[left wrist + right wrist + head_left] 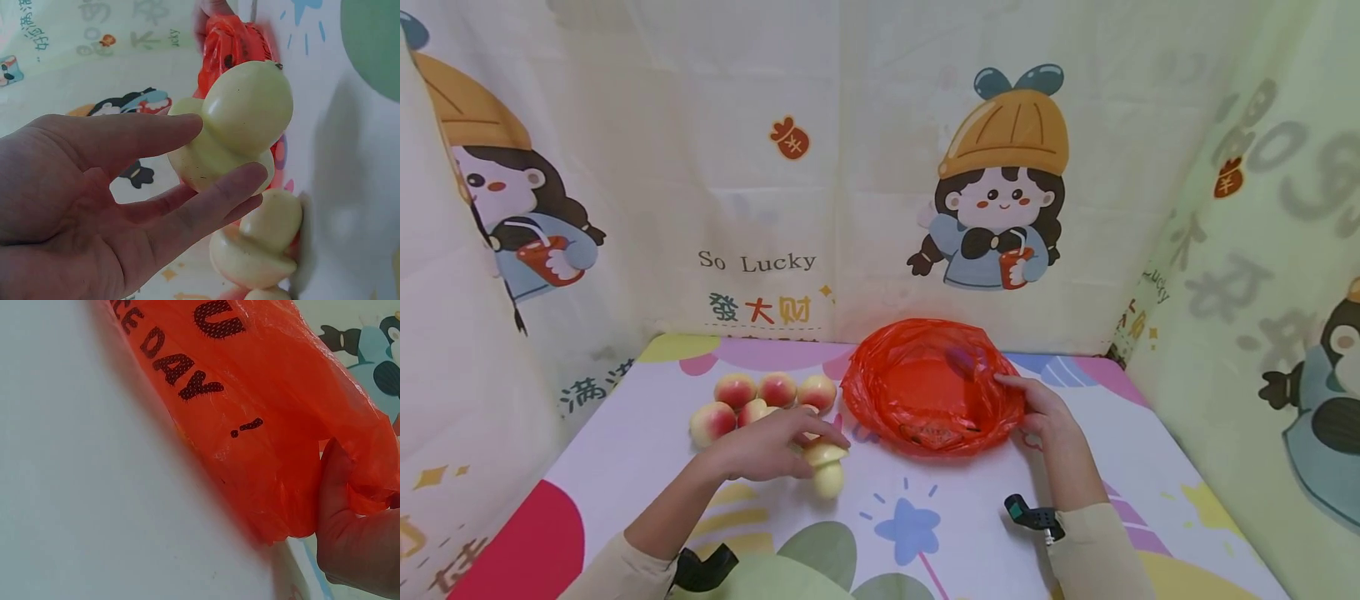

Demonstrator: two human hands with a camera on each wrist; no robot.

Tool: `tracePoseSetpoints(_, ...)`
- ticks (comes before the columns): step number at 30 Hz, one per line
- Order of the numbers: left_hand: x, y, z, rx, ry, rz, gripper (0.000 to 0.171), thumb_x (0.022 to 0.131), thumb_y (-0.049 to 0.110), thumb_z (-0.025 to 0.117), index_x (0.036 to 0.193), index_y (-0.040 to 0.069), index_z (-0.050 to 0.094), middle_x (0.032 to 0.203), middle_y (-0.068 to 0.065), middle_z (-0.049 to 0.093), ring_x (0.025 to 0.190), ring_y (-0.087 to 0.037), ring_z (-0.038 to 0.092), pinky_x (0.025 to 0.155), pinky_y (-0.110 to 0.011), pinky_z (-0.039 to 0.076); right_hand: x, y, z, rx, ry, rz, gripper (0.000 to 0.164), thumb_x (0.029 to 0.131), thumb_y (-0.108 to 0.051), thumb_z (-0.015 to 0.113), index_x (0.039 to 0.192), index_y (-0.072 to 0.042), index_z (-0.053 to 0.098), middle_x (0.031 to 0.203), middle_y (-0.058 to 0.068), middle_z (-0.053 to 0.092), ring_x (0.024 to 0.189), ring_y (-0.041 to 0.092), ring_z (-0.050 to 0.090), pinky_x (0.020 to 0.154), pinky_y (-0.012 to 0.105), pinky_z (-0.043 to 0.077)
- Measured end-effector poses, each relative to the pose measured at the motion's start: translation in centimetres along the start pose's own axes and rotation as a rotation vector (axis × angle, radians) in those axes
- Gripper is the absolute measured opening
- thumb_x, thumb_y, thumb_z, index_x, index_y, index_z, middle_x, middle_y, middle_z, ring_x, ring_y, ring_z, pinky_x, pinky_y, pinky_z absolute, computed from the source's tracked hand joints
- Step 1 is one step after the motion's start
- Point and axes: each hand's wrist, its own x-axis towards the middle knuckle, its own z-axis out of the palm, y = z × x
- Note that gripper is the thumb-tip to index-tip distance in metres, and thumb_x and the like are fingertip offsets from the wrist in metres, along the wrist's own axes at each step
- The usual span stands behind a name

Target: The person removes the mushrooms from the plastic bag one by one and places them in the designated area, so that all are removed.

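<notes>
A pale yellow mushroom [829,482] is pinched between the thumb and fingers of my left hand [767,446]; its rounded stem end [250,106] faces the left wrist camera. In that same view, a second pale mushroom [272,219] lies below and behind the fingers. At the right, my right hand [1049,417] grips the edge of a red plastic bag [867,404], which stands with its mouth spread wide. Printed black letters show on the bag's side [269,469] in the right wrist view, where some of my fingers are hidden by the plastic.
Several pink and cream peaches [777,388] are grouped left of the bag, partly hidden behind my left hand. The table [970,533] has a colourful printed cover. Printed cloth [880,183] hangs behind it and along both sides.
</notes>
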Motion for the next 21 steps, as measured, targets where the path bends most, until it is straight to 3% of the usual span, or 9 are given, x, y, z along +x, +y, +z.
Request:
tracePoseSetpoints(3, -0.8, -0.3, -0.2, 0.010, 0.005, 0.018, 0.048, 0.086, 0.002, 0.074, 0.126, 0.028, 0.075, 0.125, 0.013, 0.070, 0.118, -0.019, 0.065, 0.098, -0.039, 0.056, 0.0, 0.0, 0.0, 0.004, -0.003, -0.001, 0.084, 0.086, -0.033, 0.086, 0.155, -0.024, 0.038, 0.150, -0.001, 0.048, 0.136, 0.020, 0.048, 0.100, 0.035, 0.058)
tracePoseSetpoints(6, -1.5, -0.7, -0.3, -0.018, 0.017, 0.022, 0.047, 0.086, 0.001, 0.073, 0.127, 0.025, 0.075, 0.126, 0.011, 0.071, 0.119, -0.021, 0.066, 0.100, -0.040, 0.056, 0.0, 0.0, 0.0, 0.008, -0.007, 0.003, 0.085, 0.086, -0.034, 0.086, 0.155, -0.024, 0.038, 0.150, -0.002, 0.048, 0.136, 0.020, 0.048, 0.101, 0.035, 0.057)
tracePoseSetpoints(13, -2.9, -1.8, -0.8, -0.051, 0.050, 0.004, 0.047, 0.086, 0.001, 0.074, 0.127, 0.024, 0.075, 0.126, 0.008, 0.070, 0.112, -0.021, 0.068, 0.089, -0.030, 0.058, -0.1, 0.1, 0.0, 0.012, 0.006, 0.006, 0.082, 0.085, -0.034, 0.087, 0.153, -0.026, 0.041, 0.142, -0.004, 0.055, 0.132, 0.019, 0.053, 0.103, 0.036, 0.057)
tracePoseSetpoints(21, -4.2, -2.5, -2.0, -0.036, 0.099, 0.014, 0.047, 0.084, 0.001, 0.075, 0.128, 0.018, 0.074, 0.125, 0.004, 0.072, 0.106, -0.017, 0.065, 0.083, -0.028, 0.056, -0.1, 0.0, 0.0, 0.005, 0.013, 0.008, 0.086, 0.083, -0.034, 0.088, 0.154, -0.026, 0.039, 0.145, -0.004, 0.053, 0.133, 0.020, 0.052, 0.102, 0.036, 0.057)
